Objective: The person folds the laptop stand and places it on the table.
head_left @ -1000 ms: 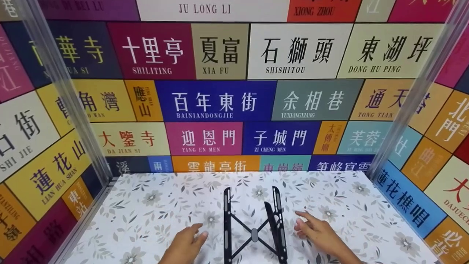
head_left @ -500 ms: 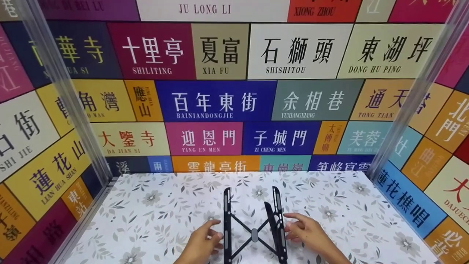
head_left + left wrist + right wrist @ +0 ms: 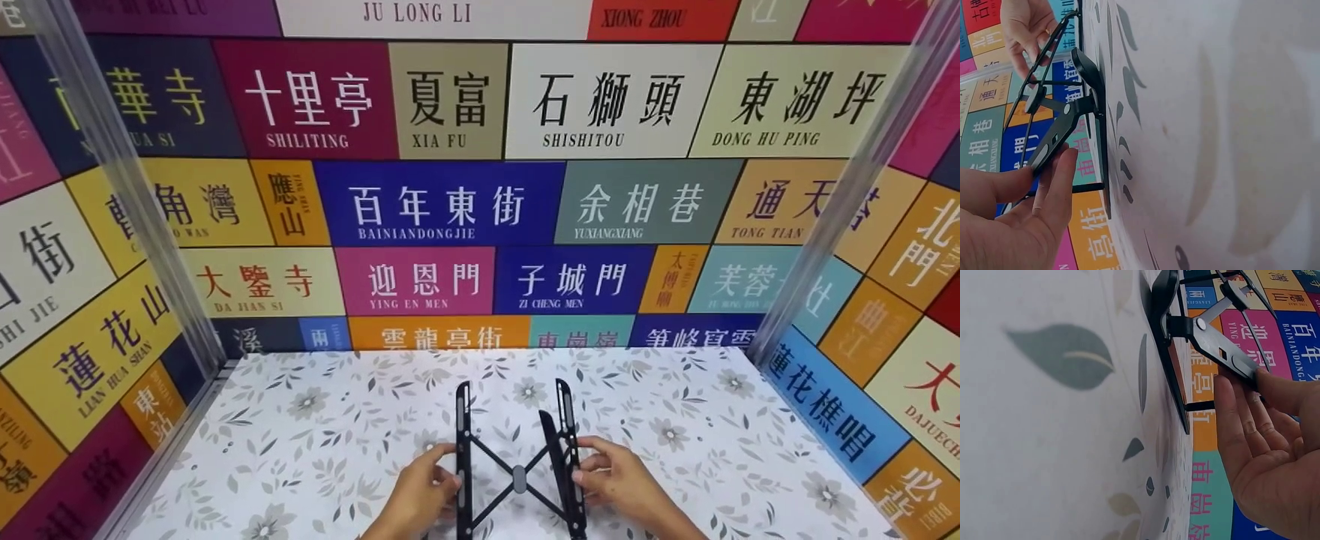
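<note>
A black folding laptop stand (image 3: pixel 520 479) with crossed struts and a grey centre hub stands unfolded on the flowered tabletop. On its left side rail, my left hand (image 3: pixel 421 487) pinches the stand between thumb and fingers. My right hand (image 3: pixel 624 480) holds the opposite rail in the same way. The left wrist view shows the left hand (image 3: pixel 1027 216) gripping the end of a slanted arm of the laptop stand (image 3: pixel 1064 126). In the right wrist view, the thumb and fingertips of the right hand (image 3: pixel 1269 450) pinch the matching arm. The stand's near end is cut off in the head view.
A white tabletop (image 3: pixel 337 465) with a grey flower and leaf print lies under the stand. Panels with coloured place-name signs (image 3: pixel 442 202) rise at the back and both sides. Clear corner strips (image 3: pixel 847 180) join the panels.
Both hands have moved inward from beside the laptop stand and now grip its two side rails. The stand stays in place; the head view has shifted slightly.
</note>
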{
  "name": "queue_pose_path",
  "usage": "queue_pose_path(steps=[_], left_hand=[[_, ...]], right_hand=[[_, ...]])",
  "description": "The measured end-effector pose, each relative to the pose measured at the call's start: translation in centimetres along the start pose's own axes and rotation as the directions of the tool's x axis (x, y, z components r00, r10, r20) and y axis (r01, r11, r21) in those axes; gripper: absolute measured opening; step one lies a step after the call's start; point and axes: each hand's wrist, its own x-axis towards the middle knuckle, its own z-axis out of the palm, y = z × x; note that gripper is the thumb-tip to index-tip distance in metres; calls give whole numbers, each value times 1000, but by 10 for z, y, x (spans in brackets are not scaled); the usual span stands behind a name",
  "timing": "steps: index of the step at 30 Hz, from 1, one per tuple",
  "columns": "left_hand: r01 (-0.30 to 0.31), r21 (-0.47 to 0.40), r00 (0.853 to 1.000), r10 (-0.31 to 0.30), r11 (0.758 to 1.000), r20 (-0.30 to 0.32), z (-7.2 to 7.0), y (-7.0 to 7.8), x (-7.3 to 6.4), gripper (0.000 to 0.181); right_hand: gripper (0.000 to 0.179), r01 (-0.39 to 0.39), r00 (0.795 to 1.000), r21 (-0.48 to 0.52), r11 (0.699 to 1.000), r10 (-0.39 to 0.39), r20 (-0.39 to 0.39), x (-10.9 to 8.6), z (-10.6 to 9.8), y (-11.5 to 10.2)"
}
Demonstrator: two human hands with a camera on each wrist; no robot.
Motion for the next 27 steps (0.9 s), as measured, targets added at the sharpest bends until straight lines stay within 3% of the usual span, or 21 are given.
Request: queue_pose_path(steps=[9,16,27], left_hand=[[-30,111,999,34,993,-33,2,1,1,44],[-85,214,994,96,973,-45,7,-1,1,38],[-118,210,992,124,970,-12,9,-3,-2,38]], right_hand=[[59,-35,999,-8,999,34,-20,4,3,5],[57,-18,1000,-34,999,17,-23,2,5,2],[48,-56,998,-74,996,56,-2,1,5,-1]])
